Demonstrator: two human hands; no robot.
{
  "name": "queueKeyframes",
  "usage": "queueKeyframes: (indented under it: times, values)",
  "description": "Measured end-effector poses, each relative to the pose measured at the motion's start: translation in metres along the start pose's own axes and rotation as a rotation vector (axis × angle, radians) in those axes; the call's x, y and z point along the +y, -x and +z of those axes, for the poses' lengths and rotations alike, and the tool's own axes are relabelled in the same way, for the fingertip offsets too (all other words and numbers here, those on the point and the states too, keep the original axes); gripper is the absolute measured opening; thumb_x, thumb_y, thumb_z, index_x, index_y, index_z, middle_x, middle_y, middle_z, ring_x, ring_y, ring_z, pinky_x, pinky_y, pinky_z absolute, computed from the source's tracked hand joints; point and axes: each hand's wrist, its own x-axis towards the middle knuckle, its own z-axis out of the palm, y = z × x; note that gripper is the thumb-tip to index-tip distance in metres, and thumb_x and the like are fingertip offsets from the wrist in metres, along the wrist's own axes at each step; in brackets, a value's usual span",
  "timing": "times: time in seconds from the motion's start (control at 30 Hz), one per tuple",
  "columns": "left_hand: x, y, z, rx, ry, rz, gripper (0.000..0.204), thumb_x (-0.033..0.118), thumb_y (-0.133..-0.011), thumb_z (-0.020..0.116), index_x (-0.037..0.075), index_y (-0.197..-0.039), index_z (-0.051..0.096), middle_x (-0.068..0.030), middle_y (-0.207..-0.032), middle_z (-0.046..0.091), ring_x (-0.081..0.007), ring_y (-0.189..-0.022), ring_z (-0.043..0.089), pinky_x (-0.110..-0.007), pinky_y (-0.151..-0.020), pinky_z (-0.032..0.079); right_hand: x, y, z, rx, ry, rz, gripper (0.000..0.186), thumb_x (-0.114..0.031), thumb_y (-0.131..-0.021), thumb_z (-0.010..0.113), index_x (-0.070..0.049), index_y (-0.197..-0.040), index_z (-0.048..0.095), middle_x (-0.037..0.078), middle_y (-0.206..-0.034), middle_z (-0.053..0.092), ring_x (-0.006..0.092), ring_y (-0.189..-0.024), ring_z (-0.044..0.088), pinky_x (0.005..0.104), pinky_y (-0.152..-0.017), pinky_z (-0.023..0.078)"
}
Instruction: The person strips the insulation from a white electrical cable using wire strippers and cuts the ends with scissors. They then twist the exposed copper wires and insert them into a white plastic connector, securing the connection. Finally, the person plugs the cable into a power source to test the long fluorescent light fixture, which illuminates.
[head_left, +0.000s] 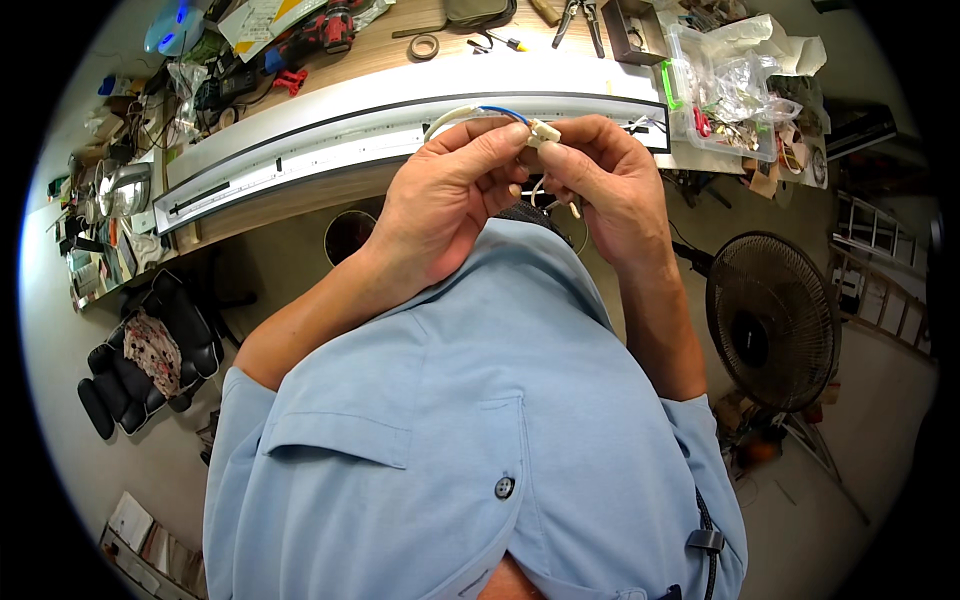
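Both hands meet in front of my chest, at the front edge of the workbench. A small white wire connector [543, 131] is pinched between them. My left hand [440, 190] is closed, its thumb and forefinger at the connector's left side. My right hand [615, 185] is closed on its right side. A blue wire [503, 110] runs into the connector, and a whitish wire [447, 119] curves above my left fingers. A pale cable end [574, 210] hangs below my right fingers. Behind the hands lies a long, narrow black-framed light fixture [330, 145] with a white inside.
On the bench [390, 60] are a tape roll [424, 47], a red and black power tool [325, 35], pliers [580, 25] and a clear plastic bin [745, 140] of small parts. A standing fan [772, 320] is at right, a black chair [150, 350] at left.
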Motion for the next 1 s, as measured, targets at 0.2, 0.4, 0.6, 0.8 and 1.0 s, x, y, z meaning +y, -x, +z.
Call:
queueKeyframes:
  times: [0.2, 0.4, 0.6, 0.8, 1.0]
  values:
    - [-0.002, -0.007, 0.002, -0.044, 0.061, 0.013, 0.015, 0.019, -0.098, 0.064, 0.007, -0.104, 0.07, 0.0023, -0.091, 0.066, -0.0075, -0.084, 0.056, -0.028, -0.078, 0.047, 0.002, -0.001, 0.003, -0.007, -0.067, 0.018, 0.022, -0.019, -0.093, 0.07, -0.001, -0.106, 0.066, 0.003, -0.089, 0.072, 0.0053, -0.078, 0.061, 0.0204, -0.066, 0.046]
    - [-0.002, -0.008, 0.001, -0.056, -0.096, 0.118, 0.015, 0.018, -0.097, 0.065, 0.005, -0.105, 0.068, 0.0009, -0.09, 0.067, -0.0078, -0.08, 0.058, -0.024, -0.079, 0.048, -0.004, -0.001, 0.01, 0.031, 0.081, -0.027, 0.022, -0.013, -0.091, 0.069, 0.002, -0.107, 0.065, 0.005, -0.087, 0.071, 0.0071, -0.079, 0.063, 0.0219, -0.069, 0.049]
    - [-0.004, -0.011, -0.008, 0.061, -0.31, 0.2, 0.014, 0.018, -0.096, 0.067, 0.005, -0.1, 0.07, 0.0013, -0.088, 0.066, -0.0067, -0.077, 0.056, -0.022, -0.076, 0.047, -0.002, -0.004, 0.017, 0.097, 0.483, -0.208, 0.016, -0.009, -0.089, 0.069, 0.004, -0.099, 0.068, 0.006, -0.078, 0.07, 0.0077, -0.071, 0.065, 0.023, -0.064, 0.052]
    - [-0.002, -0.009, -0.014, 0.02, -0.241, 0.195, 0.012, 0.014, -0.096, 0.066, 0.002, -0.1, 0.069, -0.0031, -0.092, 0.068, -0.0099, -0.084, 0.063, -0.025, -0.084, 0.053, -0.003, -0.01, 0.022, 0.112, 0.481, -0.086, 0.017, -0.008, -0.091, 0.067, 0.005, -0.101, 0.071, 0.009, -0.08, 0.073, 0.0088, -0.074, 0.066, 0.0228, -0.065, 0.052]
    - [0.01, -0.008, -0.022, 0.04, -0.714, 0.255, 0.013, 0.01, -0.097, 0.065, -0.003, -0.1, 0.067, -0.0055, -0.094, 0.069, -0.0095, -0.086, 0.064, -0.024, -0.082, 0.054, -0.022, -0.013, 0.017, -0.021, 0.74, -0.079, 0.023, -0.014, -0.089, 0.066, 0.007, -0.097, 0.072, 0.012, -0.081, 0.074, 0.0124, -0.071, 0.067, 0.0263, -0.064, 0.053]
